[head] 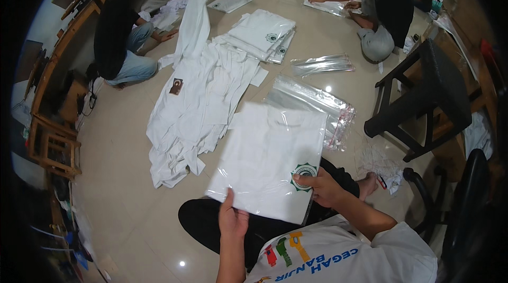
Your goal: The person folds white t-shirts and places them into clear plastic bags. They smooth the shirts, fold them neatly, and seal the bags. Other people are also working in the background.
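A folded white shirt in a clear plastic sleeve [270,156] is held above my crossed legs. My left hand [233,215] pinches its lower left edge, thumb on top. My right hand [323,187] grips the right edge, its thumb over a round green printed emblem [304,176]. Just beyond the sleeve lies a stack of clear plastic bags [305,92], partly hidden by it. To the left, a long heap of white shirts [198,96] spreads over the floor. Several bagged white shirts [262,29] are stacked at the heap's far end.
A narrow bundle of plastic bags [323,64] lies beyond the stack. At right stand a black plastic stool [420,96] and a chair base [426,191]. One person [119,41] sits at far left; another [385,9] handles a bagged garment at far right. Plastic scraps [377,162] litter the floor.
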{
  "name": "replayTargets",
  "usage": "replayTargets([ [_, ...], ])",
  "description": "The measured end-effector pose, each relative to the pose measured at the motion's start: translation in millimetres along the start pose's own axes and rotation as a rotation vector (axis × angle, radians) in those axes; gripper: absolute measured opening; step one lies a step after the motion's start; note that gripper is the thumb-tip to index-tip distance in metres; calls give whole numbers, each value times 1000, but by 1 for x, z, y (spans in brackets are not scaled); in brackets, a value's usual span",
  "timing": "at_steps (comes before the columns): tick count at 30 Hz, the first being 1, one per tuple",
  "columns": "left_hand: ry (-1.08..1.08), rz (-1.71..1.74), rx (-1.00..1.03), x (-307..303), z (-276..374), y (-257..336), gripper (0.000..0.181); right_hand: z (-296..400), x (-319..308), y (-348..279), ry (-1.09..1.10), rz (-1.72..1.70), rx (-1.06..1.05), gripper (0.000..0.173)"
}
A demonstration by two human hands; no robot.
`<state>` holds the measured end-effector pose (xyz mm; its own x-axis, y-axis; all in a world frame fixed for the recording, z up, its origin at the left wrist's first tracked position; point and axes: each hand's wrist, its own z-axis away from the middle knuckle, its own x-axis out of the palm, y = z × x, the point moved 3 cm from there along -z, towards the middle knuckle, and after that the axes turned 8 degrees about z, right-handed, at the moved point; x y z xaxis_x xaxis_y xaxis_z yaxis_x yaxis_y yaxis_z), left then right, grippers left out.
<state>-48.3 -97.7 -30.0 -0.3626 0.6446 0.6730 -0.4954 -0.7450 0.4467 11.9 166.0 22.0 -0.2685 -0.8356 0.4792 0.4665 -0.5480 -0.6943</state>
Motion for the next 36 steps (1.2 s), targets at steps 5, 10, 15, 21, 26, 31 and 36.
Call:
replayTargets([
  [5, 8, 165, -250, -44, -10, -16, 52, -8, -20, -5, 156, 94, 36, 26],
  [10, -119, -40, -82, -69, -46, 31, 61, -89, -1, -97, 69, 38, -214, 29],
  [15, -118, -138, -138, -74, -56, 28, 62, -185, 38, -249, -84, 96, -466, 17],
  [21, -110, -188, -70, -60, -56, 25, 57, -311, -2, -395, 111, 177, -626, 21],
  [26, -53, -209, -78, -58, -57, 27, 52, -341, -96, -347, 632, 342, -499, 36],
  [31, -9, -202, -56, -64, -48, 29, 46, -267, -166, -201, 455, 493, -307, 33],
  [36, 5, -273, -59, -55, -54, 34, 40, -92, -278, -88, 373, 651, -79, 34],
])
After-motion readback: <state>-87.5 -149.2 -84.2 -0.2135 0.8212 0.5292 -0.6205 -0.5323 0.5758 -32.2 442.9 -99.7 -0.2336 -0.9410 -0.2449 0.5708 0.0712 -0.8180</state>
